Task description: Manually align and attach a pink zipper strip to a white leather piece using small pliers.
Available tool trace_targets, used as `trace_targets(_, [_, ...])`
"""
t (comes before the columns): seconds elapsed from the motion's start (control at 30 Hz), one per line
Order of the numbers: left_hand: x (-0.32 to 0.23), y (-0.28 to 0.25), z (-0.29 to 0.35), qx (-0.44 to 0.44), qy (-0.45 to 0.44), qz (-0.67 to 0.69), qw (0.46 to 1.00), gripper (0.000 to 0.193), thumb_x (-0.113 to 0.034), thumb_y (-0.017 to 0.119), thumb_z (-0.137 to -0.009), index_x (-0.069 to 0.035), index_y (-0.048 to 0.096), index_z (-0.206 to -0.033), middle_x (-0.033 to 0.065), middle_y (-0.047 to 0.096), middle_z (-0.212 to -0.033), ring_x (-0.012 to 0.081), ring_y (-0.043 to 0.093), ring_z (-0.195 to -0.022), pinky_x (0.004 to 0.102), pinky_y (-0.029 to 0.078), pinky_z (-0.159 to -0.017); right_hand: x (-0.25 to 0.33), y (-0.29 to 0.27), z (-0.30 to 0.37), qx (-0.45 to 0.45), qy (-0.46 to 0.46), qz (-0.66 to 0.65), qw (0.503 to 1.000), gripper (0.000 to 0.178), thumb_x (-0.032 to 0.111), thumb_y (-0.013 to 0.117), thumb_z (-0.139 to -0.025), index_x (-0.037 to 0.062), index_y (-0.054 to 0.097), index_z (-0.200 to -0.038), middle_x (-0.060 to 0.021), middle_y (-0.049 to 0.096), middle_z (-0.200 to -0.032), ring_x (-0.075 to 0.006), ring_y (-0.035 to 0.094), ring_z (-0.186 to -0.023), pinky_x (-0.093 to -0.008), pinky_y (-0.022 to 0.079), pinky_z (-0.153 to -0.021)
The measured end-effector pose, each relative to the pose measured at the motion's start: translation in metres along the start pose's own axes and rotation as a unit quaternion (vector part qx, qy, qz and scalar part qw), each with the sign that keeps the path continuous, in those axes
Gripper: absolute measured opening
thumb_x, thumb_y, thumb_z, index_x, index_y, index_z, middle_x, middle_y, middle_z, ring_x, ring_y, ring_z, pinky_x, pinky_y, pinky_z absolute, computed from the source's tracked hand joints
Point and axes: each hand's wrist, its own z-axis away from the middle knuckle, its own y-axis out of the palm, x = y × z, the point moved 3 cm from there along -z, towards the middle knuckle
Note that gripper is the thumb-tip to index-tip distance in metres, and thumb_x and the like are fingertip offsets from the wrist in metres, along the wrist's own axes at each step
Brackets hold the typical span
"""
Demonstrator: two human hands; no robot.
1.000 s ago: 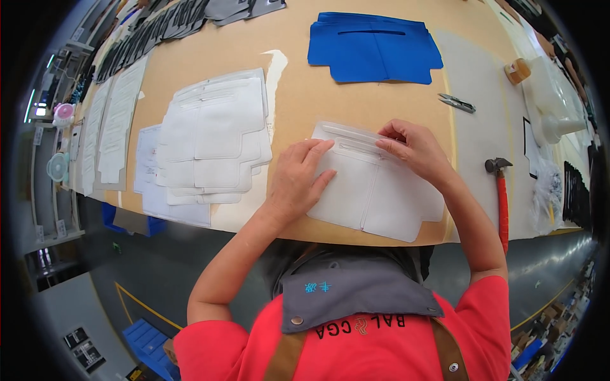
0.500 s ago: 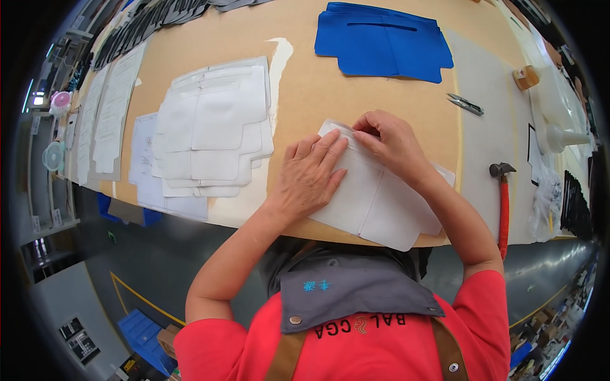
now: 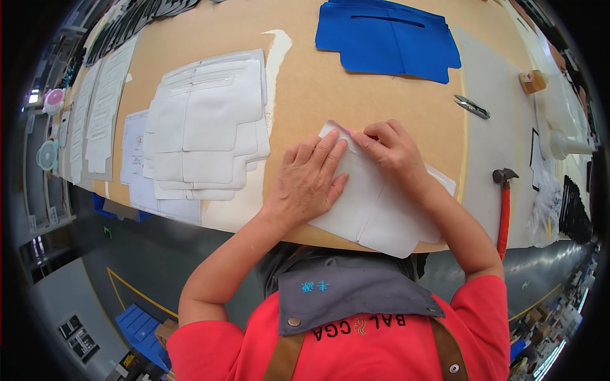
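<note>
A white cut panel [image 3: 381,206] with rounded corners and a fine line down it lies slanted at the table's near edge. My left hand [image 3: 308,171] rests flat on its upper left part, fingers stretched out, thumb apart. Close beside those fingertips, my right hand [image 3: 391,149] is closed in a pinch at the panel's upper edge. Whatever the pinch holds is hidden by the fingers. A small pinkish edge shows between the two hands.
To the left lies a stack of white panels [image 3: 213,120] on printed sheets. Blue panels [image 3: 387,41] with a slot lie at the back. On the right are thread snips [image 3: 472,106], a hammer [image 3: 504,209] with a red handle, a small amber container [image 3: 532,81] and a clear plastic bag [image 3: 545,216].
My right hand has shifted slightly right and down along the panel's upper edge, its fingers still pinched. The left hand stays flat in place. The whole view has tilted slightly.
</note>
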Motion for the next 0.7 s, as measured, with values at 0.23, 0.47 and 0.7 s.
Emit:
trace_targets(0.23, [-0.001, 0.003, 0.003, -0.008, -0.005, 0.005, 1.000, 0.060, -0.029, 0.069, -0.090, -0.004, 0.053, -0.143, 0.0126, 0.051, -0.146, 0.0301, 0.049, -0.127, 0.0434, 0.039, -0.104, 0.009, 0.001, -0.001, 0.019, -0.029, 0.031, 0.999, 0.039, 0.005, 0.071, -0.078, 0.0015, 0.071, -0.117, -0.0080, 0.062, -0.103, -0.0261, 0.060, -0.094, -0.0362, 0.054, -0.083])
trace_targets(0.47, [0.002, 0.002, 0.005, -0.019, -0.002, 0.023, 1.000, 0.058, -0.028, 0.071, -0.088, -0.001, 0.055, -0.138, 0.0138, 0.052, -0.146, 0.0308, 0.050, -0.128, 0.0433, 0.038, -0.106, 0.016, 0.006, -0.011, 0.052, -0.047, 0.053, 0.996, 0.046, 0.011, 0.069, -0.079, -0.0014, 0.068, -0.124, -0.0087, 0.060, -0.104, -0.0258, 0.054, -0.092, -0.0355, 0.049, -0.084])
trace_targets(0.7, [0.003, 0.002, 0.003, -0.038, 0.005, 0.019, 0.999, 0.055, -0.026, 0.073, -0.087, -0.002, 0.057, -0.134, 0.0141, 0.053, -0.146, 0.0303, 0.051, -0.128, 0.0427, 0.039, -0.106, 0.022, 0.009, -0.030, 0.088, -0.058, 0.085, 0.991, 0.042, 0.013, 0.064, -0.082, 0.0010, 0.067, -0.122, -0.0080, 0.060, -0.104, -0.0238, 0.053, -0.093, -0.0358, 0.048, -0.084])
